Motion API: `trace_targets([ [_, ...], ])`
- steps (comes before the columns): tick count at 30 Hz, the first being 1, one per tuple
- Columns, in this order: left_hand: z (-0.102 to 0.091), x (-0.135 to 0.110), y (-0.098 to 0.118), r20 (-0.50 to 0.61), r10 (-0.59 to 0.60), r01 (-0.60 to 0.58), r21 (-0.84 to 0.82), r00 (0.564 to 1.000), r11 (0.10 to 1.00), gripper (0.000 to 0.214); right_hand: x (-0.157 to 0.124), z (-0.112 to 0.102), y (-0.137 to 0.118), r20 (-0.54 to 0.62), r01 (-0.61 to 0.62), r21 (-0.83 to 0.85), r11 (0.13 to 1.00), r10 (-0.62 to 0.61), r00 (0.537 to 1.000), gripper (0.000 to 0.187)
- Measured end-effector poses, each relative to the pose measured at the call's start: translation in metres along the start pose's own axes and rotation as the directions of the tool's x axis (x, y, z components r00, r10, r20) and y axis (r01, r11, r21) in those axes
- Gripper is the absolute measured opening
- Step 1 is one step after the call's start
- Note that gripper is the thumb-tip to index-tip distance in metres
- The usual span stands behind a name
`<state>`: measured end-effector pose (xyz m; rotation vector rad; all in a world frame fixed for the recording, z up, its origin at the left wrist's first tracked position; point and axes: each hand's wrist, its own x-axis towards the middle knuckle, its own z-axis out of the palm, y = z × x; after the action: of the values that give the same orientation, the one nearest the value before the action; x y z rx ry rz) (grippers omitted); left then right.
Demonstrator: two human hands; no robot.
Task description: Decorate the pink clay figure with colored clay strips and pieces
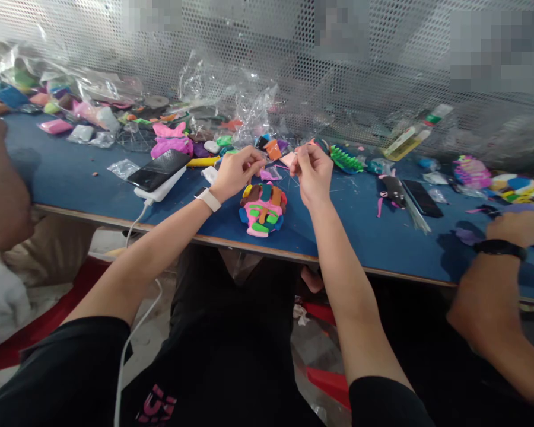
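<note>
Just beyond a colourful modelling-clay face on the blue table, both my hands are raised slightly apart. My left hand, with a white-strapped watch at its wrist, has thumb and fingers pinched together; what lies between them is too small to name. My right hand is closed in a similar pinch, its fingertips hiding whatever they grip. Between the hands sit an orange clay piece and a purple clay piece. Pink, brown, green and blue patches make up the clay face, which neither hand touches.
A black phone lies on a white power bank with a cable. Clay packets and plastic wrap line the perforated metal back. To the right are a bottle, another phone and another person's hand.
</note>
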<state>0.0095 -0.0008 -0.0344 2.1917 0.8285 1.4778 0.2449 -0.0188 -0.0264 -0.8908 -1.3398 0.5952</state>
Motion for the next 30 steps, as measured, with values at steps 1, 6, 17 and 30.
trace_targets([
  [1, 0.0, 0.0, 0.0, -0.002, -0.004, 0.004, 0.018, 1.0, 1.0, 0.019, 0.0, 0.001, 0.0, -0.006, 0.001, 0.01, 1.0, -0.001, 1.0, 0.073],
  [6, -0.002, 0.002, -0.001, -0.007, 0.044, -0.043, 0.119, 0.999, 0.992, 0.023, -0.001, 0.001, 0.0, 0.021, 0.001, -0.042, 0.999, 0.0, 1.0, 0.074],
  [17, -0.002, 0.003, 0.0, 0.043, 0.087, -0.09, 0.056, 0.995, 0.994, 0.03, -0.009, 0.007, -0.007, 0.097, -0.046, -0.048, 0.998, 0.051, 0.994, 0.079],
  [30, -0.005, 0.004, -0.007, 0.03, 0.15, -0.153, 0.166, 0.988, 0.974, 0.028, -0.021, 0.009, -0.029, 0.102, 0.103, -0.146, 0.984, -0.088, 0.991, 0.06],
])
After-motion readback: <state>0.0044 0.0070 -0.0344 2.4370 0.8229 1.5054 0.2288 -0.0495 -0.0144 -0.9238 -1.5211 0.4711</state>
